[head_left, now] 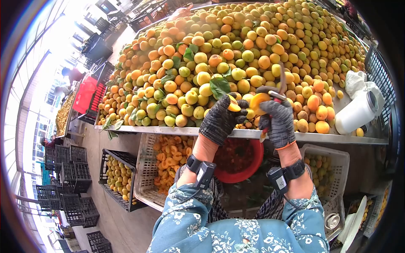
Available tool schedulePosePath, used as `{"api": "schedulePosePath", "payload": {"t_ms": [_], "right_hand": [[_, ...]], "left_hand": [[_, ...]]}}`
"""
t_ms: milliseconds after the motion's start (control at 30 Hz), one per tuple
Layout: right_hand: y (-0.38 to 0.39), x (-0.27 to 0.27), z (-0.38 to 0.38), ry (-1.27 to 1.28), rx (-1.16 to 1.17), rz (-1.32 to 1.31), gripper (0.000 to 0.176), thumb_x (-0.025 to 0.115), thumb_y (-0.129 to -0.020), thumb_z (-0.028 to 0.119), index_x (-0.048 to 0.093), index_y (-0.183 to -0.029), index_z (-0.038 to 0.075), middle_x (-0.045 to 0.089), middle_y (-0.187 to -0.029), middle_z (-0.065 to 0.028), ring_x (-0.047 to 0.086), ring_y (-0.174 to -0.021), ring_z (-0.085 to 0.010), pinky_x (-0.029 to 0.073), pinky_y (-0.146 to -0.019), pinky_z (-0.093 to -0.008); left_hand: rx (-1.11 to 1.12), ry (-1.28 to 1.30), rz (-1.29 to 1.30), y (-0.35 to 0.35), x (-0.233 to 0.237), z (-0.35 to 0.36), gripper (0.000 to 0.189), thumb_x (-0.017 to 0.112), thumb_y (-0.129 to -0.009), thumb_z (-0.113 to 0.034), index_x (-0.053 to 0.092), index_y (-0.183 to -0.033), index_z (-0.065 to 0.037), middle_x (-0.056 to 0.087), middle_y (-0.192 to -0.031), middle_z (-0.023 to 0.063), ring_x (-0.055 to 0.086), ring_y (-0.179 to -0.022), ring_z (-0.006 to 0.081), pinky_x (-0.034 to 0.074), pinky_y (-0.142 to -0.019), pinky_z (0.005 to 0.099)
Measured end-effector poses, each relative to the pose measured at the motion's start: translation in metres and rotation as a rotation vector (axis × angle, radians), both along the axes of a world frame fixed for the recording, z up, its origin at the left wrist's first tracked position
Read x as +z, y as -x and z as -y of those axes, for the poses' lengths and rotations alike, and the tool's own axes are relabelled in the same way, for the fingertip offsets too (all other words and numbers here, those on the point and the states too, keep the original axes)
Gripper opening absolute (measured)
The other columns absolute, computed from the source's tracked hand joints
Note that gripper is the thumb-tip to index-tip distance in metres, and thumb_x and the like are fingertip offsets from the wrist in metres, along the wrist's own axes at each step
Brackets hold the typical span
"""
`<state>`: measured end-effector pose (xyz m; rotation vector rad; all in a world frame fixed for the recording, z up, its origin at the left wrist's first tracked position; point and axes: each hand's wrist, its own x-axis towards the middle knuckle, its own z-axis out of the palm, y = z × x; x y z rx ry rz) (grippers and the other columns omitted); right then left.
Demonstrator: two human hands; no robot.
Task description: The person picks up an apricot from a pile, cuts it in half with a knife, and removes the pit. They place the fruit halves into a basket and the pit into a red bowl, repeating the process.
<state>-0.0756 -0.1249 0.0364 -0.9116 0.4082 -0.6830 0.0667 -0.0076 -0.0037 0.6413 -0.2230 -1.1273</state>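
Observation:
My left hand point(222, 118), in a dark knitted glove, is closed on an apricot half point(233, 103) with its cut side showing. My right hand point(278, 116), gloved the same way, holds a knife point(282, 80) with its curved blade pointing up, and a cut apricot piece point(258, 102) sits at its fingers. Both hands are close together over the front edge of the table point(168, 130). Behind them lies a large heap of whole apricots point(202, 78) with some green leaves point(220, 87).
Below the table edge stand a white crate point(145, 177) of apricot halves, a red basin point(257, 158), a black crate point(136, 158) and another white crate point(341, 160). A white jar point(356, 113) lies at the right. Stacked black crates point(76, 175) stand at the left.

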Motion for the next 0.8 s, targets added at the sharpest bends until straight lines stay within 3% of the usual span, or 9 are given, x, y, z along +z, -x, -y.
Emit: {"api": "schedulePosePath", "payload": {"t_ms": [100, 233, 400, 467, 567, 600, 633, 700, 800], "right_hand": [[-0.005, 0.013, -0.015, 0.318, 0.165, -0.140, 0.031, 0.065, -0.078, 0.006, 0.063, -0.108, 0.003, 0.066, -0.081, -0.0025, 0.049, -0.043, -0.0042, 0.040, -0.039, -0.0173], [-0.006, 0.017, -0.012, 0.101, 0.150, 0.034, 0.024, 0.067, -0.082, 0.008, 0.065, -0.105, 0.004, 0.067, -0.081, -0.0018, 0.055, -0.052, -0.0055, 0.043, -0.045, -0.0179], [0.000, 0.006, 0.021, -0.088, -0.026, 0.331, 0.020, 0.062, -0.090, 0.022, 0.060, -0.094, 0.003, 0.050, -0.056, -0.0011, 0.046, -0.040, -0.0115, 0.038, -0.037, -0.0234], [0.002, 0.004, 0.030, -0.130, -0.050, 0.362, 0.022, 0.060, -0.091, 0.026, 0.059, -0.096, 0.005, 0.045, -0.056, 0.0015, 0.040, -0.040, -0.0095, 0.035, -0.038, -0.0238], [0.002, -0.001, 0.038, -0.147, -0.103, 0.396, 0.024, 0.059, -0.092, 0.032, 0.059, -0.096, 0.008, 0.036, -0.056, 0.0053, 0.032, -0.041, -0.0070, 0.030, -0.040, -0.0240], [0.003, -0.001, 0.039, -0.171, -0.110, 0.398, 0.024, 0.059, -0.092, 0.032, 0.059, -0.096, 0.008, 0.037, -0.056, 0.0051, 0.032, -0.041, -0.0073, 0.031, -0.040, -0.0243], [0.003, 0.000, 0.040, -0.194, -0.116, 0.401, 0.025, 0.059, -0.092, 0.032, 0.059, -0.095, 0.008, 0.037, -0.056, 0.0049, 0.033, -0.041, -0.0075, 0.031, -0.040, -0.0246], [0.001, 0.001, 0.036, -0.211, -0.130, 0.457, 0.016, 0.061, -0.091, 0.024, 0.059, -0.092, 0.008, 0.048, -0.056, 0.0012, 0.040, -0.037, -0.0106, 0.035, -0.036, -0.0254], [0.003, 0.010, 0.033, -0.082, -0.204, 0.377, 0.015, 0.065, -0.088, 0.021, 0.058, -0.089, 0.008, 0.050, -0.055, 0.0002, 0.041, -0.036, -0.0092, 0.035, -0.036, -0.0228]], "left_hand": [[-0.009, -0.021, -0.078, 0.006, 0.004, 0.006, 0.036, 0.051, -0.097, -0.034, 0.053, -0.118, -0.005, 0.063, -0.104, 0.0138, 0.065, -0.091, 0.0302, 0.056, -0.077, 0.0426], [-0.051, 0.036, -0.209, 0.014, 0.010, 0.007, 0.043, 0.048, -0.097, -0.040, 0.053, -0.118, -0.002, 0.063, -0.106, 0.0138, 0.064, -0.094, 0.0298, 0.055, -0.078, 0.0420], [-0.172, -0.053, -0.203, 0.028, 0.013, 0.009, 0.056, 0.046, -0.094, -0.052, 0.053, -0.118, -0.002, 0.064, -0.097, 0.0167, 0.065, -0.076, 0.0268, 0.055, -0.057, 0.0332], [-0.285, -0.075, -0.236, 0.033, 0.015, 0.009, 0.059, 0.044, -0.094, -0.055, 0.054, -0.118, -0.003, 0.064, -0.093, 0.0149, 0.063, -0.068, 0.0241, 0.050, -0.046, 0.0289], [-0.298, -0.153, -0.140, 0.047, 0.012, 0.016, 0.060, 0.044, -0.093, -0.056, 0.055, -0.116, -0.002, 0.063, -0.090, 0.0134, 0.062, -0.066, 0.0224, 0.047, -0.043, 0.0272], [-0.401, -0.073, -0.168, 0.043, 0.000, 0.013, 0.056, 0.047, -0.094, -0.053, 0.054, -0.116, -0.001, 0.064, -0.096, 0.0136, 0.064, -0.075, 0.0224, 0.054, -0.053, 0.0293], [-0.403, -0.072, -0.168, 0.048, -0.001, 0.015, 0.056, 0.047, -0.094, -0.053, 0.054, -0.116, -0.001, 0.064, -0.096, 0.0136, 0.064, -0.075, 0.0224, 0.054, -0.053, 0.0293], [-0.193, -0.218, -0.111, 0.061, -0.002, 0.021, 0.051, 0.050, -0.095, -0.047, 0.054, -0.115, -0.001, 0.063, -0.103, 0.0136, 0.065, -0.086, 0.0240, 0.057, -0.069, 0.0313], [-0.221, -0.201, -0.169, 0.068, 0.002, 0.022, 0.047, 0.051, -0.095, -0.044, 0.054, -0.115, -0.001, 0.063, -0.104, 0.0126, 0.064, -0.090, 0.0242, 0.056, -0.076, 0.0329]]}}
